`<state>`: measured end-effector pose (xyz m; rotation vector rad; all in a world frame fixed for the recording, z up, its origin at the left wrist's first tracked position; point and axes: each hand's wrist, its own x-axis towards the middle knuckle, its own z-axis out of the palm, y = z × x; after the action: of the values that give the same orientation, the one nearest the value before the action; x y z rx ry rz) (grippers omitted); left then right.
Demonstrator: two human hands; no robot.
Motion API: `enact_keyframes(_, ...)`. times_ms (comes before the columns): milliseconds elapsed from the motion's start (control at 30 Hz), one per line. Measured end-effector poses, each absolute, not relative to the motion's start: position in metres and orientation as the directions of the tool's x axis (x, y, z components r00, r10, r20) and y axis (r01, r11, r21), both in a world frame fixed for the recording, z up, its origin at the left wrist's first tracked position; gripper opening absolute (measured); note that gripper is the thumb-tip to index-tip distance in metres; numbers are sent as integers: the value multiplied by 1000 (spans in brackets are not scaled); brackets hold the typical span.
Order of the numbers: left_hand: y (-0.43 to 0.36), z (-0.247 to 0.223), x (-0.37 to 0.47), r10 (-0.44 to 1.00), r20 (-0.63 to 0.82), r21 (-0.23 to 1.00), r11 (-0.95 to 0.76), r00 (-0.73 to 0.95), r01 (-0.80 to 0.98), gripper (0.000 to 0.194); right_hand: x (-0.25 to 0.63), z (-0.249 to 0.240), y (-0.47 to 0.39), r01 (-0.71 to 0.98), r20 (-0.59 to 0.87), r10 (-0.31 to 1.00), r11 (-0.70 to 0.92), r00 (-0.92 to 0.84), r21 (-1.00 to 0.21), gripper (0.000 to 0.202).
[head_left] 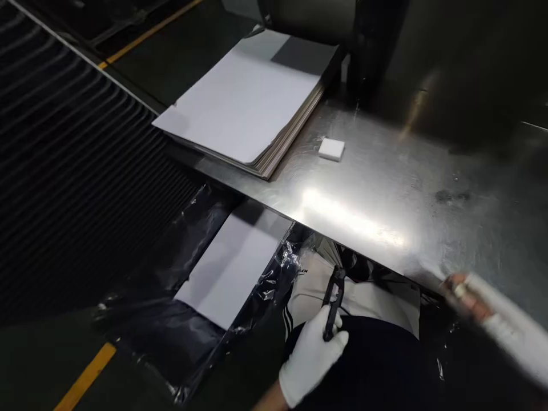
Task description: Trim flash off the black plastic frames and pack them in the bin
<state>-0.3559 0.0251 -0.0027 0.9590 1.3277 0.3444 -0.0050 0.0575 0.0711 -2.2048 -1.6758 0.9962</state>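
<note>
My left hand (312, 357), in a white glove, is closed round the handles of a black pliers-like tool (334, 297) in front of my body. The tool's head points away from me. At the near edge of the metal table (385, 171) is my right hand (471, 299), smeared by motion. Its sleeve or glove is white, its bare fingers look curled, and a whitish blur shows at their tips; I cannot make out what it is. A small white block (331, 149) lies on the table farther off.
A thick stack of white sheets (244, 97) sits at the table's left end. Below it, another white sheet (235, 262) lies on black plastic wrapping (171, 331). Dark ridged material (77, 160) fills the left side. Yellow lines (88, 374) mark the floor.
</note>
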Motion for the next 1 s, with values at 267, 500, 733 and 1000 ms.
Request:
enact_keyframes(267,25,-11,-336,697,-645,761,548,313,346,11,-160,4,3,670,-609,730,-287,-311,-685,67)
enact_keyframes(500,27,-17,-338,671,-660,751,573,337,329,9,-162,-7,-3,751,-581,763,-200,-284,-630,60)
enact_keyframes(733,27,-24,-338,666,-681,730,585,304,354,9,-172,-9,-2,796,-603,765,-213,-225,-567,60)
enact_keyframes(1000,33,-21,-336,657,-707,704,615,263,355,6,-174,-2,11,759,-682,697,-317,-220,-569,50)
